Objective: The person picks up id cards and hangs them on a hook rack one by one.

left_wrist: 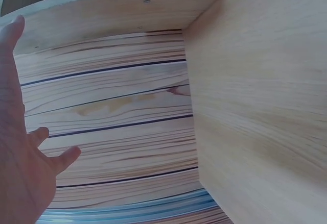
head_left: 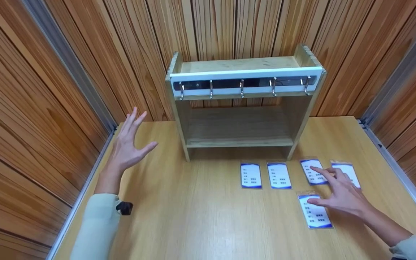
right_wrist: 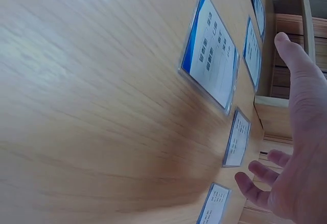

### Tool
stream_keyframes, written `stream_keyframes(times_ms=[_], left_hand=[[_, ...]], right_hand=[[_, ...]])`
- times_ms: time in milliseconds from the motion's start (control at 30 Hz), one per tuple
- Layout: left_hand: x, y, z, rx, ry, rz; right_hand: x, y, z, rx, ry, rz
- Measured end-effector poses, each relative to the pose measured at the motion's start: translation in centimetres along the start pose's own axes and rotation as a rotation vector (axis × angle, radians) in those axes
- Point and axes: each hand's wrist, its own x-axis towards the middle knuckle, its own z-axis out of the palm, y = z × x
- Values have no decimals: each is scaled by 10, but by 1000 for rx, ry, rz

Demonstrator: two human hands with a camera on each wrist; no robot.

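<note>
My right hand (head_left: pixel 345 195) hovers above the badge cards at the right of the table, fingers spread and holding nothing. Its thumb overlaps the nearest badge card (head_left: pixel 315 213) in the head view, and the forefinger overlaps another badge card (head_left: pixel 311 169) behind it. A further badge card (head_left: pixel 349 171) lies partly hidden behind the fingers. Two more, a badge card (head_left: pixel 251 176) and its neighbour badge card (head_left: pixel 279 176), lie side by side before the shelf. Raised at the left, my left hand (head_left: pixel 126 146) has its fingers apart and grips nothing.
A wooden shelf (head_left: pixel 240 126) stands at the back of the table (head_left: pixel 193 216). Across its upper front runs a white rail with several metal hooks (head_left: pixel 242 88). Wood-panelled walls (head_left: pixel 215 29) enclose the back and sides, with metal strips (head_left: pixel 403 162) along the table's side edges.
</note>
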Motion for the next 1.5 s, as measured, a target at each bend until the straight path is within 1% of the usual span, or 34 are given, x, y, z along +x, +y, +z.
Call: stream_keyframes(times_ms=[133, 300, 500, 600, 733, 800, 933, 1200, 1333, 1500], left_hand=[[6, 5, -2, -19, 16, 9], [14, 10, -2, -69, 26, 18], [28, 18, 0, -163, 48, 74], [34, 23, 2, -196, 66, 108], [42, 27, 2, -218, 101, 151], [46, 30, 2, -223, 119, 157], [53, 34, 3, -230, 142, 143], [65, 46, 4, -197, 125, 135], [71, 52, 1, -189, 122, 145], [77, 58, -3, -171, 123, 160]], right_hand=[[-2, -3, 2, 26, -2, -11], [-5, -5, 7, -4, -8, -9], [-12, -6, 12, -29, -47, 34], [-15, -6, 15, -29, -62, 57], [-21, -7, 19, -31, -63, 60], [-23, -8, 21, -34, -61, 58], [-26, -8, 24, -30, -65, 60], [-26, -8, 29, -15, -87, 93], [-26, -7, 30, -17, -96, 104], [-25, -7, 32, -37, -101, 100]])
